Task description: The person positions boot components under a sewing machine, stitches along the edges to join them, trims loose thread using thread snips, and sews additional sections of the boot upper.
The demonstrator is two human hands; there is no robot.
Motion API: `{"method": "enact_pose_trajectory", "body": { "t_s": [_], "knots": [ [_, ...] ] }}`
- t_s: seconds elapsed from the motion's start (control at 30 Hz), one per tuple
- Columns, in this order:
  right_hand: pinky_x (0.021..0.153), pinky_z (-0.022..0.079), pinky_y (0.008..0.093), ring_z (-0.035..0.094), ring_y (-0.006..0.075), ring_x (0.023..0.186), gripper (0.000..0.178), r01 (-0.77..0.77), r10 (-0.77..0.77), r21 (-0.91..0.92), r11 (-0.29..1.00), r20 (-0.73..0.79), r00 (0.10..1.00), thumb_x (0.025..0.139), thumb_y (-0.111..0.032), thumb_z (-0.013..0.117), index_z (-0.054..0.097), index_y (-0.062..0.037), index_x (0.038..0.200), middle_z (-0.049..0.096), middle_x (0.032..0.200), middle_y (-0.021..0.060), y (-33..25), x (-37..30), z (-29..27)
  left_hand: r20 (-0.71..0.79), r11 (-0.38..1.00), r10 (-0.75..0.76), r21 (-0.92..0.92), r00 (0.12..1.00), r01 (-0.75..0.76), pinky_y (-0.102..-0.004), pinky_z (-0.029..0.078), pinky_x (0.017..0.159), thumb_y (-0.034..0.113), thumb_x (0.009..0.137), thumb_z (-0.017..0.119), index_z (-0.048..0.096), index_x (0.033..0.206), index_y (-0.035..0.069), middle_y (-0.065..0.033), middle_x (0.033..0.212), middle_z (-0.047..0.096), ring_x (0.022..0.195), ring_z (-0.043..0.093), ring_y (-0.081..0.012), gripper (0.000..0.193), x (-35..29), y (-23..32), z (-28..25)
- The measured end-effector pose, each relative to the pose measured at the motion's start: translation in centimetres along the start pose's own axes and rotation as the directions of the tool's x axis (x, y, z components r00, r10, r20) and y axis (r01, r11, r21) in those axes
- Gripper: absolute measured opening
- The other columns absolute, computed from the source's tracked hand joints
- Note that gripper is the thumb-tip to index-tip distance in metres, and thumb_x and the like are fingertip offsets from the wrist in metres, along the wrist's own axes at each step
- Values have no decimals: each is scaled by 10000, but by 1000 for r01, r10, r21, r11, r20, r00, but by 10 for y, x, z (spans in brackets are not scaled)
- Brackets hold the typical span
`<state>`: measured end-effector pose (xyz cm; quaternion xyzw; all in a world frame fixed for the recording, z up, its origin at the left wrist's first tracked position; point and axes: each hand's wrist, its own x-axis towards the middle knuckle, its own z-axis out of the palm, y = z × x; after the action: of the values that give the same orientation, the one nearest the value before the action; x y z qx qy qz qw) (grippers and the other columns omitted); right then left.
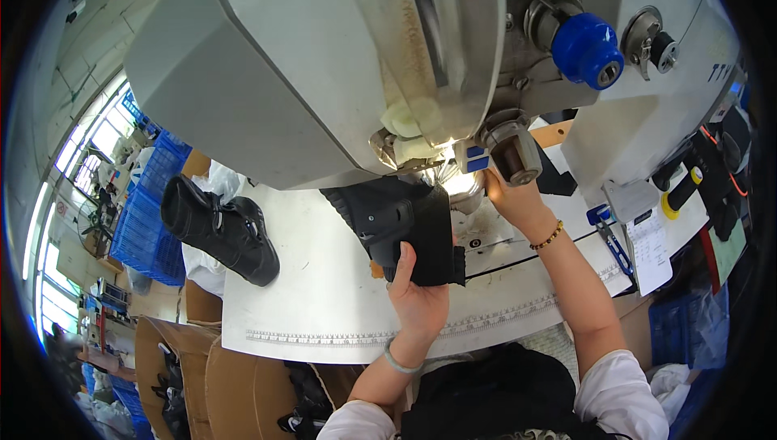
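My left hand [419, 304] grips the near edge of a black boot upper [387, 217], thumb on top and the other fingers underneath. The upper lies on the white sewing machine table [324, 310], its far part under the head of a large industrial sewing machine [299, 59]. A lit lamp shines around the needle area, where machine parts hide the stitching point. My right hand [518, 207] is raised beside that area, right of the upper. A round metal machine part [511, 153] covers most of its fingers, so whether they hold anything is hidden.
A finished-looking black boot [222, 229] stands at the table's left. Blue crates [150, 213] lie beyond it, cardboard boxes [243, 391] below. At the right are a blue utility knife [615, 247], a paper sheet [649, 254] and a yellow-and-black spool [681, 193]. The machine head overhangs the table.
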<state>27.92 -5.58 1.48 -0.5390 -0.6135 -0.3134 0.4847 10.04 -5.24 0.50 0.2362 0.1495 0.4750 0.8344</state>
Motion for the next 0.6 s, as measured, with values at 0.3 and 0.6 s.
{"method": "enact_pose_trajectory", "body": {
  "t_s": [0.3, 0.6],
  "knots": [
    [699, 462, 313, 548, 238, 828, 208, -306, 303, 95, 947, 47, 952, 753, 30, 591, 573, -1, 958, 579, 864, 75, -31, 8, -40, -165, 988, -157, -34, 974, 153, -344, 462, 832, 334, 943, 444, 570, 1099, 43, -102, 1066, 605, 942, 583, -245, 353, 2, 4, -11],
    [560, 470, 263, 604, 172, 625, 301, -788, 349, 563, 250, 707, 615, 808, -131, 571, 544, 40, 1054, 627, 767, 122, -58, -24, -35, 827, -554, -73, 432, 558, -712, -464, 346, 962, 137, 661, 711, 542, 1141, 24, -182, 1229, 480, 1159, 437, -377, 521, -25, 54, -14]
  ]
}}
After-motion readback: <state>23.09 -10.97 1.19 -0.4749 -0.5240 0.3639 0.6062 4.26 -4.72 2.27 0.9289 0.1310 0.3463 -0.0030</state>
